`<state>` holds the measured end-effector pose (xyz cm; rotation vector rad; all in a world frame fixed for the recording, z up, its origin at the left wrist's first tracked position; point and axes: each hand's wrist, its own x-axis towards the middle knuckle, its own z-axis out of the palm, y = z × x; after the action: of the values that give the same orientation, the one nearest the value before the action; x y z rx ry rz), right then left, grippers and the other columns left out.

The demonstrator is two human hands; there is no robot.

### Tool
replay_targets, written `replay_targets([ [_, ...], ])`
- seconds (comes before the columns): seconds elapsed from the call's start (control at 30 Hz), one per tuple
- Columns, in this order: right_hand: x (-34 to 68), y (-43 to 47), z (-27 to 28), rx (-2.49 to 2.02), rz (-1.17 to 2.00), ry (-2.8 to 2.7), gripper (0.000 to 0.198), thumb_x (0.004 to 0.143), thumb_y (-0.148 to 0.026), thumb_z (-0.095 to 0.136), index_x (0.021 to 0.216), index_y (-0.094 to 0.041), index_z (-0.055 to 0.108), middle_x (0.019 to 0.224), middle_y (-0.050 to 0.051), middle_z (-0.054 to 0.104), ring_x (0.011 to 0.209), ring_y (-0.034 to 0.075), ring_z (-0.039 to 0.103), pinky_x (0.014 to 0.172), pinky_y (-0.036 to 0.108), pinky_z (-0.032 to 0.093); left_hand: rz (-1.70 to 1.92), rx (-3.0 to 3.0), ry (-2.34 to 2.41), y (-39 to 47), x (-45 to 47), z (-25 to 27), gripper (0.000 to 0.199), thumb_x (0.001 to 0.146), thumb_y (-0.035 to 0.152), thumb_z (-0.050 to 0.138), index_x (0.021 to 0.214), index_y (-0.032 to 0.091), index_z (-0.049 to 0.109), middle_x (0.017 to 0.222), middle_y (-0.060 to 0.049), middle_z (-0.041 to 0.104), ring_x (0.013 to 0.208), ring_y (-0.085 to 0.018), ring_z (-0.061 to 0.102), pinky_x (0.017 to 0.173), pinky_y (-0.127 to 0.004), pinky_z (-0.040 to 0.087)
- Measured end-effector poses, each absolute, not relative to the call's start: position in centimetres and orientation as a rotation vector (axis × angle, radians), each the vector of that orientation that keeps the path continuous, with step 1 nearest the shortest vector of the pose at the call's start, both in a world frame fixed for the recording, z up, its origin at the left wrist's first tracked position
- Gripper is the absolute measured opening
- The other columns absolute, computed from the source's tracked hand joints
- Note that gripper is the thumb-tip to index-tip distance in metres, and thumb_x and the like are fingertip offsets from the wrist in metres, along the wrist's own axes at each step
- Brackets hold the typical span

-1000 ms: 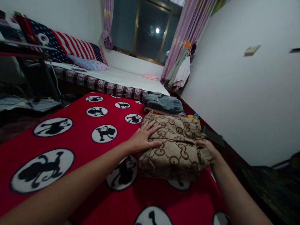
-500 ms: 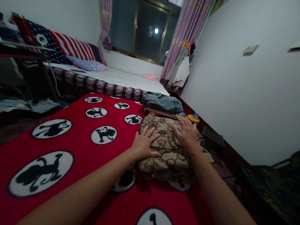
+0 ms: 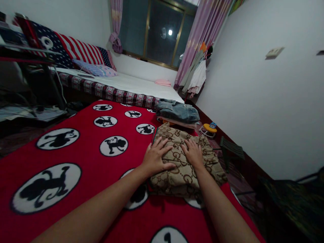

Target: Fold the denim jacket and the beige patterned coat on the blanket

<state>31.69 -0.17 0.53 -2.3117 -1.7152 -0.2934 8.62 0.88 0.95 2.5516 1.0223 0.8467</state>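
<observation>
A folded tan garment (image 3: 182, 182) with a brown letter pattern lies on a red blanket (image 3: 101, 182) printed with black monkeys in white ovals. On the garment's left part rests my left hand (image 3: 157, 158), fingers spread and palm down. My right hand (image 3: 193, 154) lies flat on the middle of the same garment, its fingers stretched out. Neither hand grips the cloth. Just beyond the garment sits a stack of folded clothes with a blue denim piece (image 3: 177, 111) on top.
Behind the blanket is a bed (image 3: 131, 82) with a white sheet and a pink folded cloth (image 3: 163, 82). To the right stand a yellow stool (image 3: 210, 128) and a dark green folding stool (image 3: 231, 147). A cluttered desk (image 3: 25, 54) is at the left.
My right hand has moved left and inward, from above the garment's far right part to its middle. My left hand stays almost in place. The garment's right part shows more now.
</observation>
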Motion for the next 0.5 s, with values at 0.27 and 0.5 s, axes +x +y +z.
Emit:
replay_targets([
  [0.27,32.0,-0.08,0.27,-2.247,-0.292,-1.694,0.045,0.096,-0.042,0.046,0.134,-0.021,0.055,0.146,0.007,0.048,0.138,0.026,0.038,0.114,0.052,0.023,0.904,2.543,0.993,1.03,8.61,0.71,0.075,0.066,0.066,0.073,0.132,0.032,0.057,0.153,-0.002,0.039,0.144,-0.03,0.026,0.112,-0.055,0.03],
  [0.5,32.2,-0.01,-0.05,-2.191,-0.311,-1.678,0.041,0.095,-0.04,0.047,0.13,-0.021,0.058,0.143,0.008,0.052,0.135,0.026,0.043,0.113,0.05,0.025,0.908,2.541,0.992,0.99,8.52,0.83,0.074,0.067,0.066,0.072,0.132,0.032,0.057,0.153,-0.002,0.039,0.144,-0.03,0.026,0.112,-0.053,0.03],
])
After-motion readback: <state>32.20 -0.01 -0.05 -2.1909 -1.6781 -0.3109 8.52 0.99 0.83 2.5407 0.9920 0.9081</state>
